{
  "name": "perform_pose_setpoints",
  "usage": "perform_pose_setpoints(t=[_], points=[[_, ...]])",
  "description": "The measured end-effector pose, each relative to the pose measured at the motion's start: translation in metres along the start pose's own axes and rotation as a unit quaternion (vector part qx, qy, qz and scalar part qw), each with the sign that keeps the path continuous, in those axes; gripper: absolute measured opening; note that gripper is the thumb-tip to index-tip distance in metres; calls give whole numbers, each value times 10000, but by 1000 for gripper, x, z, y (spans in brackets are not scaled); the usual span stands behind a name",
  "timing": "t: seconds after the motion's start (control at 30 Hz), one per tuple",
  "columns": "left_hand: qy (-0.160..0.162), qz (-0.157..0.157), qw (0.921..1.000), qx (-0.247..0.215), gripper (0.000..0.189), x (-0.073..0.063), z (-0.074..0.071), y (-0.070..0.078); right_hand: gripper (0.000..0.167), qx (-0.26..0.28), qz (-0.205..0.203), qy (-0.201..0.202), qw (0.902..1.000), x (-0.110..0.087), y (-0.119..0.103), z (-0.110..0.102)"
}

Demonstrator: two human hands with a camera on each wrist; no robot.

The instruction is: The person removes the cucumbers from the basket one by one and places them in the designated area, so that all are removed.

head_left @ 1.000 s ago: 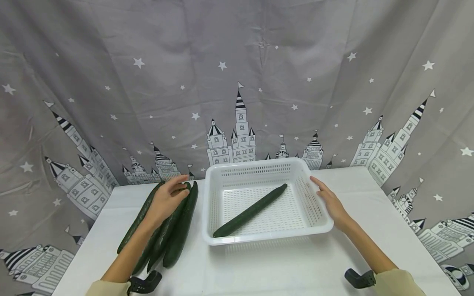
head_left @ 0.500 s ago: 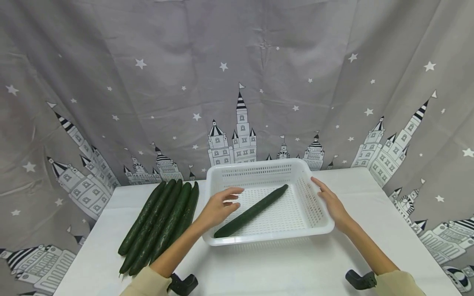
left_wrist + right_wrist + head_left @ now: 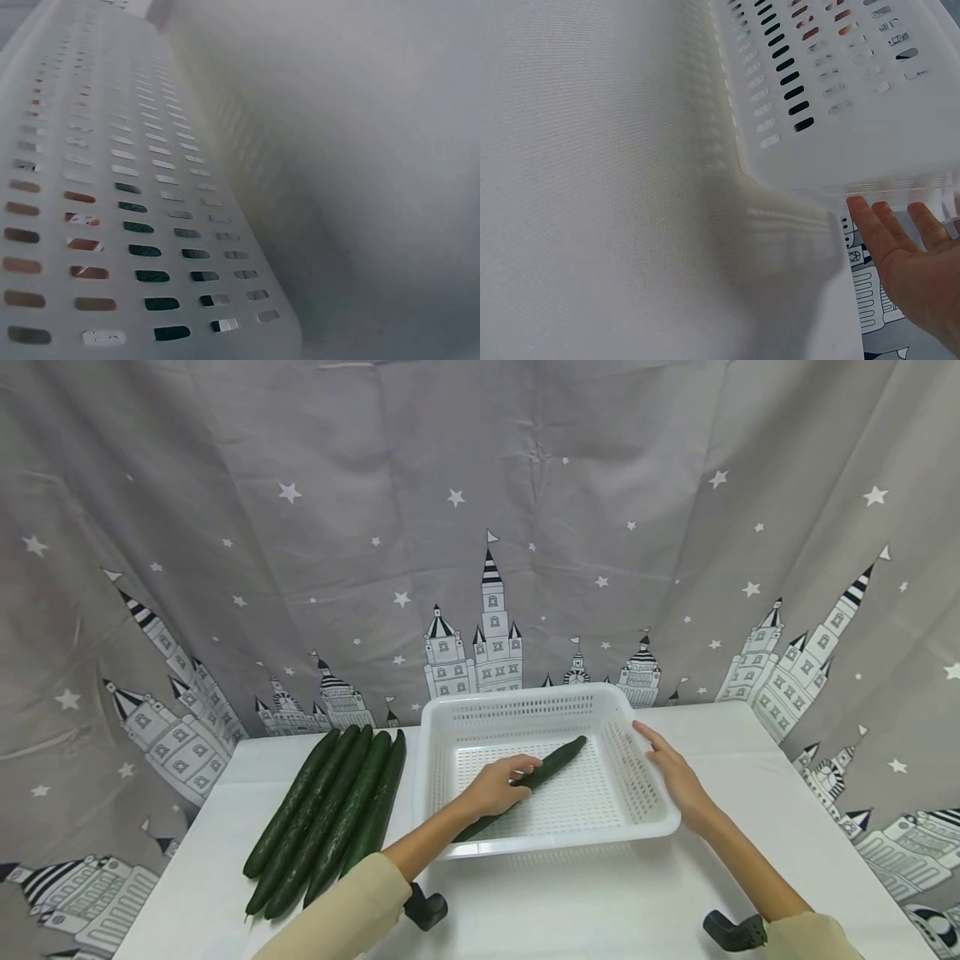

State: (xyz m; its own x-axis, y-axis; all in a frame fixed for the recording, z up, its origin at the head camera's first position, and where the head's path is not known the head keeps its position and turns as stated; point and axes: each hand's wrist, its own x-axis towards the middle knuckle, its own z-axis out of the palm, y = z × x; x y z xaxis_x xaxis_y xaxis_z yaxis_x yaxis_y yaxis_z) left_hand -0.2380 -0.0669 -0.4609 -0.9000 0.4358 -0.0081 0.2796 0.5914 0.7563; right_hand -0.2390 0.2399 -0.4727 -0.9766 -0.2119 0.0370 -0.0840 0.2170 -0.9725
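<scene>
One cucumber (image 3: 558,763) lies slantwise in a white slotted plastic basket (image 3: 555,837). My left hand (image 3: 491,787) reaches over the basket's near left corner, with fingers and thumb on either side of this cucumber near its middle; the forearm hides its lower end. At the basket's right wall, my right hand (image 3: 678,783) rests its extended fingers against the outside. The right wrist view shows those fingers (image 3: 876,229) straight along the wall. Only the basket's near wall (image 3: 97,247) shows in the left wrist view, with dark green behind some slots; the left hand itself is hidden there.
Several cucumbers (image 3: 322,818) lie side by side on the white tablecloth (image 3: 570,910), left of the basket. A grey curtain (image 3: 360,493) printed with castles and stars hangs right behind the table.
My left hand has moved right from the row of cucumbers, over the basket's left side, and down to the cucumber inside. The right hand stays at the basket's right wall.
</scene>
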Motion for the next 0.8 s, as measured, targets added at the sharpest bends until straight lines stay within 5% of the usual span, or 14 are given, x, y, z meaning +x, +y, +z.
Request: perform_pose_setpoints(t=[0.5, 0.63, 0.8], points=[[-538, -130, 9941, 932, 56, 16, 2, -6, 56, -17, 34, -18, 10000, 1, 0, -1], [-482, -96, 9947, 902, 53, 17, 2, -4, 56, 64, 0, -35, 10000, 1, 1, -2], [-131, 341, 9963, 778, 51, 19, -1, -3, 56, 3, 26, 15, 10000, 1, 1, -1]])
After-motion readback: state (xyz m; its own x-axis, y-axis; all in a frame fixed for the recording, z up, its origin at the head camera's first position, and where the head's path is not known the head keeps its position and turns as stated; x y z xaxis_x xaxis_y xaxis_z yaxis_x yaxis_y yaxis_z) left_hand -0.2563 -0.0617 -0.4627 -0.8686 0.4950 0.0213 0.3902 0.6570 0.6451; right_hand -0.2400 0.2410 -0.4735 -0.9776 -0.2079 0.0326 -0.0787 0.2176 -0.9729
